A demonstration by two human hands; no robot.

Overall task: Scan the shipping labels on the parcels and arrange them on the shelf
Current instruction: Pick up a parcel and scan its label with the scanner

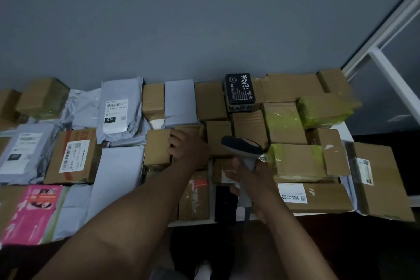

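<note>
Many parcels cover a white table [193,223]: brown cardboard boxes, grey mailer bags and a pink packet. My left hand [188,148] reaches forward and its fingers curl over the edge of a small brown box [156,146] in the middle of the pile. My right hand [252,179] grips the handle of a grey barcode scanner [243,150], whose dark head points forward and left over the boxes. No label shows on the small box's top.
A labelled carton [72,157] and a grey mailer bag [116,111] with a barcode label lie at the left. A black printed box [239,91] stands at the back. Yellow-taped boxes [295,159] sit right. A white-framed glass partition [386,52] rises at the right; a grey wall is behind.
</note>
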